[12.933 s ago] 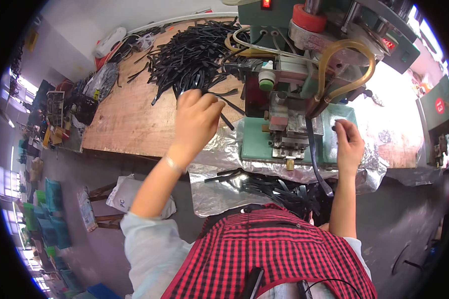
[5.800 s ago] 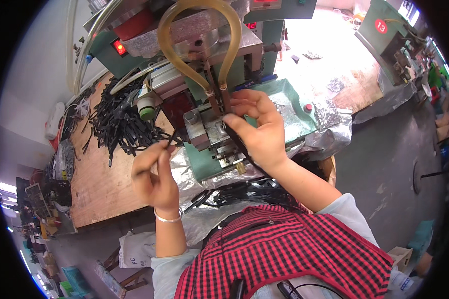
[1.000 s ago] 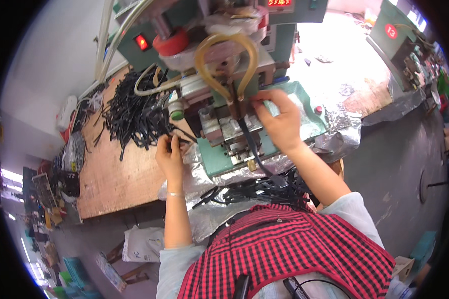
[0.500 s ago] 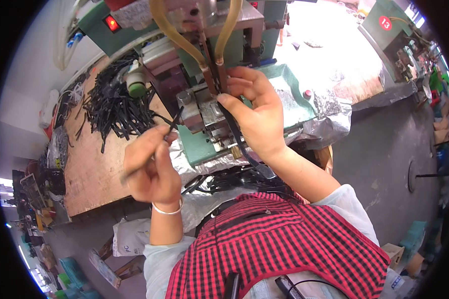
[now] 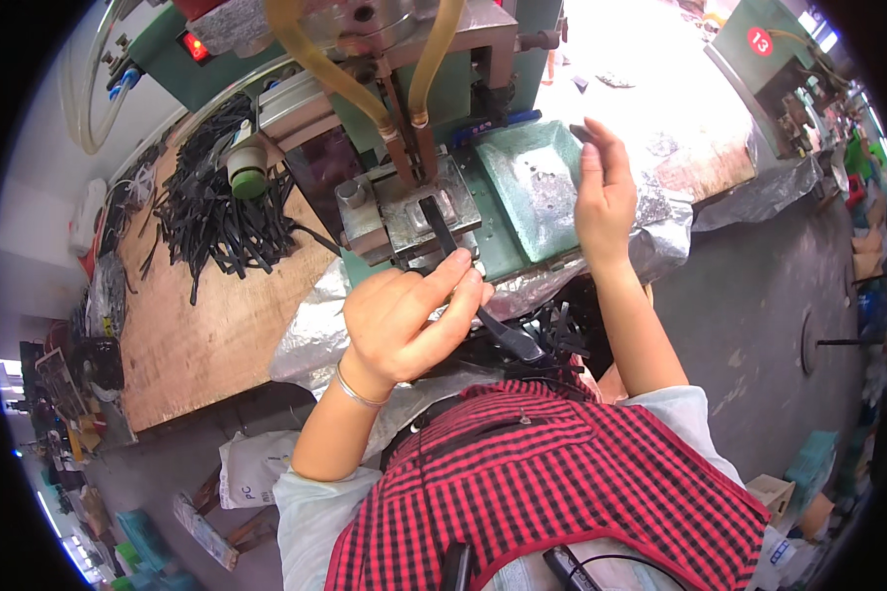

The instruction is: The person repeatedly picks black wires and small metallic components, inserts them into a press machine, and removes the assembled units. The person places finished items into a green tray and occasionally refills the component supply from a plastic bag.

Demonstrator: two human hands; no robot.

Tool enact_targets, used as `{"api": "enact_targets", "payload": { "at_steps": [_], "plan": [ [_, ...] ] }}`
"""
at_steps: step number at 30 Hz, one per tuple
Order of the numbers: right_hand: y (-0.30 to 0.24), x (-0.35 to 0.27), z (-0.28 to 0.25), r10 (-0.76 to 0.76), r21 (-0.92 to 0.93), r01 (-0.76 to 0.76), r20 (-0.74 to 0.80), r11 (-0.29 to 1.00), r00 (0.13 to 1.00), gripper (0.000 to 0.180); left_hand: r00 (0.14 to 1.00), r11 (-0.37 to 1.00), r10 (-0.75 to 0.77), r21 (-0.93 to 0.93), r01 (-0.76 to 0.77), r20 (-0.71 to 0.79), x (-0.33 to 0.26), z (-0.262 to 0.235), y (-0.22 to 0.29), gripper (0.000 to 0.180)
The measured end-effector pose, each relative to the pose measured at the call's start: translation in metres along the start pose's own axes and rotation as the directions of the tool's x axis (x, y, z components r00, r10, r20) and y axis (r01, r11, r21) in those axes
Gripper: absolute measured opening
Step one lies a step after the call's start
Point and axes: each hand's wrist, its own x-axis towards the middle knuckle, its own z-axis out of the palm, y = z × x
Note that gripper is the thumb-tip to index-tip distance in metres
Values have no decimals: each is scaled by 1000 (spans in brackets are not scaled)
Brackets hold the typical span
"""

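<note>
My left hand [image 5: 409, 320] is in front of the machine's metal block [image 5: 404, 229], thumb and forefinger pinched on a long black plastic strip [image 5: 443, 231]. One end of this strip lies on the block just below two copper prongs [image 5: 412, 163]. Its wider, curved end hangs past my fingers toward my apron. My right hand [image 5: 606, 202] is raised over the right rim of a green tray [image 5: 537, 222], fingers bent and closed. A small dark bit shows at its fingertips; what it is cannot be made out.
A heap of black strips [image 5: 217, 217] lies on the wooden table [image 5: 197, 345] at left. A green-capped cylinder [image 5: 248, 177] juts out beside the machine. Yellowish hoses [image 5: 315, 59] run down to the prongs. Foil [image 5: 310, 330] covers the front edge. More dark strips [image 5: 562, 330] lie below it.
My right hand has left the prongs and moved right to the tray. My left hand has come rightward from beside the heap and now pinches the strip at the block.
</note>
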Motion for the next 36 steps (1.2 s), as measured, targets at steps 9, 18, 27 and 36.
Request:
{"api": "enact_targets", "payload": {
  "at_steps": [9, 18, 27, 36],
  "plan": [
    [28, 3, -5, -53, -500, 227, 339, 836, 939, 12, 999, 999, -47, -6, 47, 1, -1, 0, 3, 25],
    [22, -17, -11, -80, -494, 315, 439, 810, 895, 11, 933, 933, -359, 1, 359, 18, -43, -23, 41, 41],
    [8, -21, -20, 50, -107, -26, 228, 994, 972, 10, 865, 791, -483, 489, 366, 134, -48, -75, -72, 14],
    [16, -35, -46, -79, -265, 112, 134, 958, 988, 12, 654, 940, -192, 329, -92, 731, -132, -55, -155, 18]
  ]
}}
